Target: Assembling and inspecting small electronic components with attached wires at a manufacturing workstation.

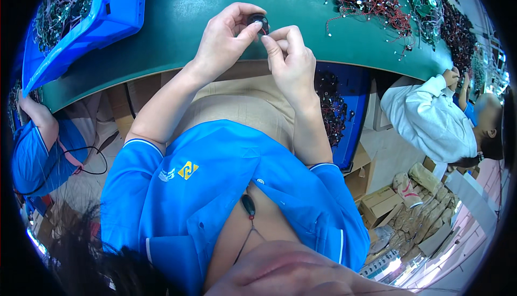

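Observation:
Above the near edge of the green worktable (199,5), my two hands meet. My left hand (226,37) pinches a small black round part (257,19), perhaps a speaker or buzzer housing, between thumb and fingers. Its front faces my right side, and a bit of its inside is hidden by my thumb. My right hand (293,62) is closed in a pinch right beside the part's lower edge. Whatever lies between those fingertips is too small to name; a trace of red, possibly thin wire, shows near them.
A blue bin (121,19) of green discs with wires stands on the left. Tangled red-wired parts (371,0) and green discs (428,11) lie at the far right. A blue crate (355,89) is below the table edge. Co-workers sit on both sides; cardboard boxes (379,204) stand behind.

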Available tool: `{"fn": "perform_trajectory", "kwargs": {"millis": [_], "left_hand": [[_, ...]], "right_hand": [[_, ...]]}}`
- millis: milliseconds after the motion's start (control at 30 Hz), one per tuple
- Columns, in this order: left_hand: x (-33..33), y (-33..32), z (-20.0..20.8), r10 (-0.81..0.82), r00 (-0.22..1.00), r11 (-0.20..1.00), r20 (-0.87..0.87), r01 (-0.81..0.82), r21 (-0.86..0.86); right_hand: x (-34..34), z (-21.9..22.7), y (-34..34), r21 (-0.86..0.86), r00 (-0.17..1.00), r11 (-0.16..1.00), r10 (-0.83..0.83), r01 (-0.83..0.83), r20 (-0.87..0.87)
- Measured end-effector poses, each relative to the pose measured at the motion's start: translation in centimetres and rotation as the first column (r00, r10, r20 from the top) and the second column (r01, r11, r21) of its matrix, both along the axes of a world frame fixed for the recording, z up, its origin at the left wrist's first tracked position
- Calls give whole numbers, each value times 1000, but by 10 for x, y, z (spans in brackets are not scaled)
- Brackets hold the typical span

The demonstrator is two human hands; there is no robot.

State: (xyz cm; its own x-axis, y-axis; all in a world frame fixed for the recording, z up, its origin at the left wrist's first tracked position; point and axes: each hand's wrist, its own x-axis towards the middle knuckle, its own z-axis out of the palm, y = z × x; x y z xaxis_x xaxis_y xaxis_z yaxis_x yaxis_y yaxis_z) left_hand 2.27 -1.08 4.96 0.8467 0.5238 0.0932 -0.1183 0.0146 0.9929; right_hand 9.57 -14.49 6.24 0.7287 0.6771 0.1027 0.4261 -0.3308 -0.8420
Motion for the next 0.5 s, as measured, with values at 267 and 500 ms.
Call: {"fn": "perform_trajectory", "kwargs": {"millis": [267, 500], "left_hand": [[12, 12, -2, -237, 964, 971, -122, 233, -51], [71, 79, -9, 220, 975, 584, -42, -97, 806]], "right_hand": [[8, -6, -12, -20, 996, 1000, -16, 18, 85], [33, 31, -106, -542, 988, 837, 7, 77, 152]]}}
